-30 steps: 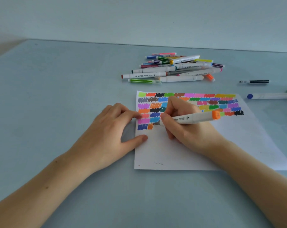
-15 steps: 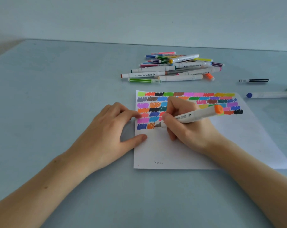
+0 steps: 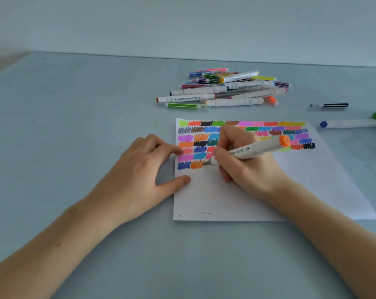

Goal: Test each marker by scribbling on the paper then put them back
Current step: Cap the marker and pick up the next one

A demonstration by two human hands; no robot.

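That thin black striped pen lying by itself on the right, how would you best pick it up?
Pinch the black striped pen at mid-barrel, coming straight down from above with fingers on its near and far sides. It lies flat on the table, lengthwise left to right, with bare surface all around, so nothing blocks either side.

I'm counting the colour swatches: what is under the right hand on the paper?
The right hand, holding the orange-capped marker, lies on the paper over the middle swatch rows. Swatches show around it; those beneath are covered and cannot be counted.
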